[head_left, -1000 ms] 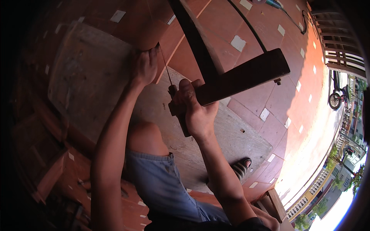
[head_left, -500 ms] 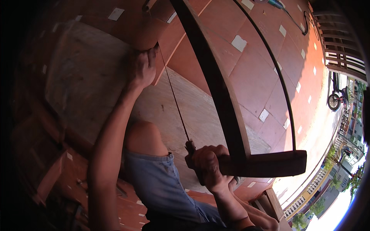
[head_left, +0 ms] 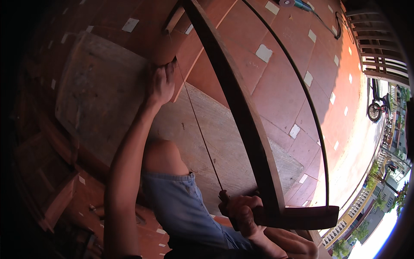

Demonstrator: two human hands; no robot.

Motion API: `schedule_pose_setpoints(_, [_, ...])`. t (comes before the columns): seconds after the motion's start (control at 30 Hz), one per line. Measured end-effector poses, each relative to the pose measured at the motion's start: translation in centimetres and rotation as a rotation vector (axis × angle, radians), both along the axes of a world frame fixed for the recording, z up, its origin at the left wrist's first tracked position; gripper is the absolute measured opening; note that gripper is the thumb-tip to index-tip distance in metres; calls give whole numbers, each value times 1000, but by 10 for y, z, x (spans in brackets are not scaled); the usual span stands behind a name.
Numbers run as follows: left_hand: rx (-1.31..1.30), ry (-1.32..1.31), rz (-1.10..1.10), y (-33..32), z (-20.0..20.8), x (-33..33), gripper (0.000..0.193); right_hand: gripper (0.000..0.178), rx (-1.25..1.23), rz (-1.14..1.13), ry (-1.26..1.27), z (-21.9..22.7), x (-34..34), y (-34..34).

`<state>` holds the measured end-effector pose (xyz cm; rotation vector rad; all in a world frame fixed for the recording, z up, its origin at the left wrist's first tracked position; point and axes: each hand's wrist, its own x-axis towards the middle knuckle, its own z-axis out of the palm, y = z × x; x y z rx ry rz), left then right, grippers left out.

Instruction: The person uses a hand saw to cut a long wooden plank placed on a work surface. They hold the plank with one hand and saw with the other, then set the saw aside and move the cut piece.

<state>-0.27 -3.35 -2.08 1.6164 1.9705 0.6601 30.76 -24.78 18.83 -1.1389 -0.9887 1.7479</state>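
The right hand [head_left: 245,214] had its fingers wrapped round the handle of a big saw [head_left: 236,97]; its thin blade [head_left: 201,131] ran up to the red-brown wood [head_left: 189,54], over the grey board [head_left: 108,86]; the left hand [head_left: 162,84] curled beside the wood, too dark to tell if it gripped; sawing seemed to be the step; the next push looked to need a straight blade and careful left fingers.

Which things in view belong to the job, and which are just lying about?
In the job:
frame saw, gripped by the right hand
reddish-brown wooden plank, left hand at its edge
weathered board below

Just about:
teal angle grinder on the tiles
motorbike, outside
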Motion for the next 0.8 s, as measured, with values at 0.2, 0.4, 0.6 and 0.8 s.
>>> schedule_pose_setpoints(0.2, [106,174,-20,-17,-13,-19,44,29,-33,-105,33,-54,-52,44])
schedule_pose_setpoints(0.4, [125,87,-37,1,-3,3,44,31,14,-239,29,-92,-117,157])
schedule_pose_setpoints(0.6, [79,-29,59,-6,-3,-8,47,27,-84,-123,-101,-41,-37,43])
schedule_pose_setpoints(0.8, [96,103,-3,-4,-2,1,49,25,-204,-145,23,-23,5,-34])
